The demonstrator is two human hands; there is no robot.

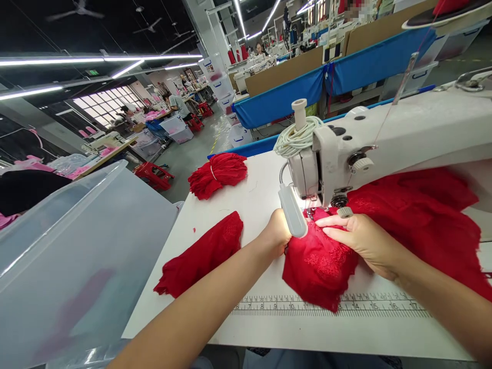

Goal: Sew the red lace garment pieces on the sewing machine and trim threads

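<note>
A piece of red lace fabric (321, 259) lies under the needle area of a white sewing machine (407, 123), lit by a small lamp (292, 210). My left hand (280, 229) is at the left edge of this fabric, its fingers hidden behind the lamp. My right hand (361, 238) rests on the fabric just right of the presser foot (309, 211), fingers stretched out towards it. More red fabric (423, 220) spreads beneath the machine arm on the right.
On the white table (253, 328) lie a tied red fabric bundle (218, 174) and a folded red stack (203, 253). A printed ruler (265, 306) runs along the front. A clear plastic bin (96, 225) stands left. Beyond are blue cloth troughs (280, 102) and people at work.
</note>
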